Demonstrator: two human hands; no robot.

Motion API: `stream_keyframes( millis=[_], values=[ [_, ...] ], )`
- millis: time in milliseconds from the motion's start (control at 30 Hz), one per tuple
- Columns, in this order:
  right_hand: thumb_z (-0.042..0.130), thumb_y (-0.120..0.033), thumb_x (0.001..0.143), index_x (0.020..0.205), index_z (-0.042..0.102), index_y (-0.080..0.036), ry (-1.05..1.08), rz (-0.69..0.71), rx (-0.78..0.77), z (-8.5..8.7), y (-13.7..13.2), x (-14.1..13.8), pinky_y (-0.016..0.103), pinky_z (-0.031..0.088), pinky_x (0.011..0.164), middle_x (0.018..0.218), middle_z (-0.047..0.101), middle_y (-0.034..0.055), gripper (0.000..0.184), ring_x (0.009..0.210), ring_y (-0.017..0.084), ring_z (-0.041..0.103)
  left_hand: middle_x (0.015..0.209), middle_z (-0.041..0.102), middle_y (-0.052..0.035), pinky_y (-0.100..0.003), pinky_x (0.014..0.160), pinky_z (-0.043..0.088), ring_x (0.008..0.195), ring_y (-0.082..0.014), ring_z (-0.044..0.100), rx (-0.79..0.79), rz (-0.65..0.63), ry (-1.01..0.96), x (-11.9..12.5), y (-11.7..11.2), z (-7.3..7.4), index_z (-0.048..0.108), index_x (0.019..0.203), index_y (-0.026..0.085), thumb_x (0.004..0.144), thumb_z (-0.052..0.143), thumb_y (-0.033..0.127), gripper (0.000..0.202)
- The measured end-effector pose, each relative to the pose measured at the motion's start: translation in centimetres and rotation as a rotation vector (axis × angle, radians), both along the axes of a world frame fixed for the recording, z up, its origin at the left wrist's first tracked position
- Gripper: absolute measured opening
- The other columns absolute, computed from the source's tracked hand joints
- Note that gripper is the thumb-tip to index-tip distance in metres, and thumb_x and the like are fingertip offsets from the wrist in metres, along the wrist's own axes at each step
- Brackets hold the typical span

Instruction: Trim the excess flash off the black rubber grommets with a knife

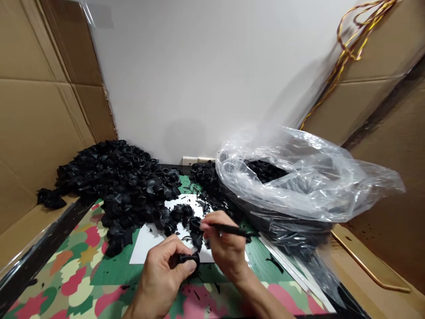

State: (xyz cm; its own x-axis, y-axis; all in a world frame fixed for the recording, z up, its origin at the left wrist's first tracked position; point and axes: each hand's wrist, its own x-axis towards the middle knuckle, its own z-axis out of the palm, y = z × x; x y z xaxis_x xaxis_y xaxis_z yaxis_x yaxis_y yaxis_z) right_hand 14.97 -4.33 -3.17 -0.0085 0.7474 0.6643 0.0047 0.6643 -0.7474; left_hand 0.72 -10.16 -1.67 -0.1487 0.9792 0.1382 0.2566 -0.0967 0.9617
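left hand [162, 270]: closed, thumb and fingers pinching a black rubber bellows boot [188, 260]; the pinch seems meant to steady the boot close to the other hand.
boot: held low over the near edge of a white paper sheet [146, 250], long axis roughly level; exact end-to-end direction hard to tell behind the fingers.
right hand [226, 250]: closed in a writing-style grip on a slim black pen-like tool [232, 230], just beside the boot.
tool: long axis nearly level, rear end out to the right, tip hidden by the fingers.
around: black rubber scraps [206, 207] on the sheet; heap of bellows boots [122, 190] beyond it; clear plastic bag [299, 177] of more boots to the right; camouflage-patterned mat [66, 270] beneath.
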Motion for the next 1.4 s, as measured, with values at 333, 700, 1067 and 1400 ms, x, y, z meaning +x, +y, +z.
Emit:
stream_keyframes(
  millis=[333,700,1067,1400],
  values=[
    [0.068,-0.039,0.076,0.075,0.064,-0.017,0.069,0.287,-0.466,-1.0,-2.8,-0.3,0.026,0.048,0.050,0.071,0.060,0.0024,0.022,0.053,0.014,0.057,0.068,0.063,-0.0023,-0.023,0.049,0.044,0.060,-0.0163,0.057,0.129,0.212,0.039,-2.2,-0.7,-0.8,0.071,0.067,0.020,0.059,0.070,0.019,0.009],
    [0.069,-0.049,0.072,0.075,0.057,-0.017,0.202,0.406,-0.784,-1.2,-3.3,-3.9,0.021,0.036,0.044,0.060,0.050,-0.0029,0.034,0.045,0.009,0.042,0.068,0.065,-0.0018,-0.023,0.049,0.047,0.058,-0.0156,0.059,0.102,0.279,-0.103,-4.7,-1.2,-1.3,0.073,0.065,0.019,0.053,0.072,0.020,0.012],
    [0.062,-0.055,0.074,0.065,0.052,-0.018,0.040,0.380,-0.722,0.4,-2.7,-6.8,0.021,0.032,0.046,0.052,0.040,-0.0060,0.040,0.047,0.009,0.036,0.069,0.063,0.0003,-0.022,0.047,0.048,0.052,-0.0118,0.053,-0.016,0.160,-0.240,-5.8,0.1,-0.2,0.076,0.080,0.019,0.053,0.075,0.022,0.028],
    [0.067,-0.057,0.068,0.065,0.051,-0.017,0.234,0.341,-0.723,2.1,0.0,-3.9,0.019,0.028,0.041,0.048,0.039,-0.0079,0.043,0.039,0.006,0.033,0.064,0.066,-0.0010,-0.025,0.049,0.050,0.052,-0.0140,0.056,0.072,0.141,-0.195,-3.2,3.8,2.6,0.077,0.074,0.018,0.052,0.074,0.021,0.023]
  ],
)
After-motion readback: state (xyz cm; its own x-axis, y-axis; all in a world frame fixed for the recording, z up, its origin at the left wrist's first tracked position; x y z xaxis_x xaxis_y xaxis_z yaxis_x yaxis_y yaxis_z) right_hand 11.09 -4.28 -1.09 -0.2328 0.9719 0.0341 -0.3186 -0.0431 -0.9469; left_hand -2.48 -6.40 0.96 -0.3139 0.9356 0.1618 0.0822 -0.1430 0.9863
